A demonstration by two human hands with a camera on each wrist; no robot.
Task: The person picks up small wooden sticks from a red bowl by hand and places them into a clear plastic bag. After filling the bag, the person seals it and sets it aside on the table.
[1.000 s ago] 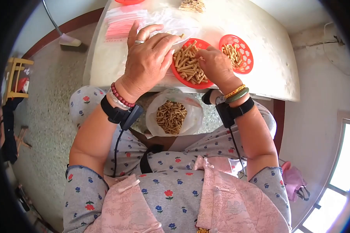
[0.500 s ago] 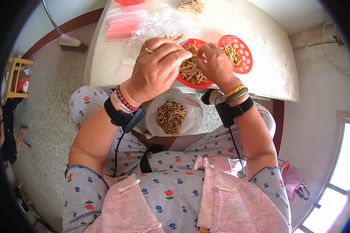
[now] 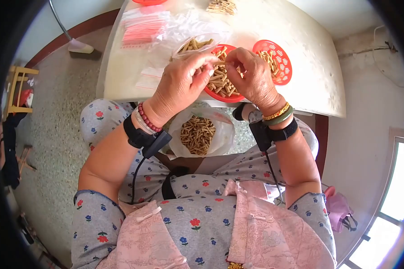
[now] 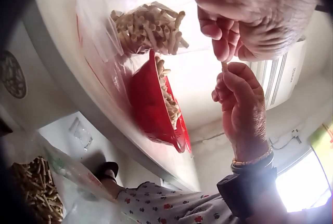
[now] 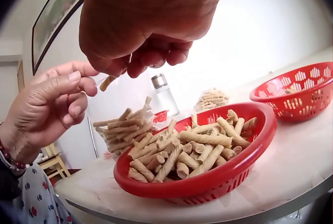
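My right hand (image 3: 255,78) pinches a short tan rolled stick (image 5: 107,83) between thumb and fingers, above the table. Facing it, my left hand (image 3: 184,80) has its thumb and forefinger at the stick's other end, pinching it. Just below both hands, a red plastic basket (image 5: 250,154) is heaped with similar tan rolled sticks (image 5: 200,148). Close behind my left hand lies a clear plastic bag (image 3: 179,50) partly filled with sticks; its near side is hidden by that hand in the head view.
A second red basket (image 3: 284,62) with fewer sticks stands to the right. Flat pink-striped bags (image 3: 143,29) lie at the table's left, a packed bundle of sticks (image 3: 222,6) at the back. Under the table edge, an open white bag (image 3: 224,134) holds many sticks.
My left hand has come back from over the clear bag toward the right hand, uncovering the sticks in it. My right hand has lifted from the basket, and both now meet at one stick.
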